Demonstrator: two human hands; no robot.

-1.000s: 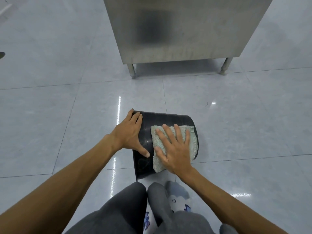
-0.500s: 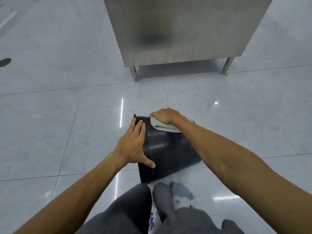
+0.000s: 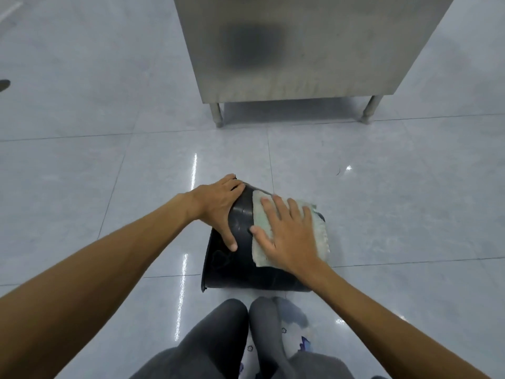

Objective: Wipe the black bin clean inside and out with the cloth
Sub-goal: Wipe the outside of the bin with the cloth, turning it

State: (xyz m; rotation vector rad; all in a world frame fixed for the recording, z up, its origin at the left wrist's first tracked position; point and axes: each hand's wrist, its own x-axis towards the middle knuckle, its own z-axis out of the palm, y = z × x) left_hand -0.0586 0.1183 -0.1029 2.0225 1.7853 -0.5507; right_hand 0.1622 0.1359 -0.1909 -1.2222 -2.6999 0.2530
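The black bin [image 3: 235, 266] lies on its side on the tiled floor just in front of my knees, its outer wall facing up. A pale green cloth [image 3: 319, 231] is spread over the right part of that wall. My right hand [image 3: 287, 233] presses flat on the cloth with fingers straight and spread. My left hand [image 3: 218, 209] rests on the bin's left upper side, fingers laid over its curve and thumb pointing down toward me. The bin's inside is hidden.
A stainless steel cabinet [image 3: 300, 50] on short legs stands on the floor a little beyond the bin. Glossy grey floor tiles [image 3: 95, 187] stretch to the left and right. My knees in grey trousers [image 3: 218, 340] sit right behind the bin.
My right hand slid the cloth from the bin's far edge back toward me and now lies flat on its upper wall. My left hand shifted slightly farther up the bin's left side.
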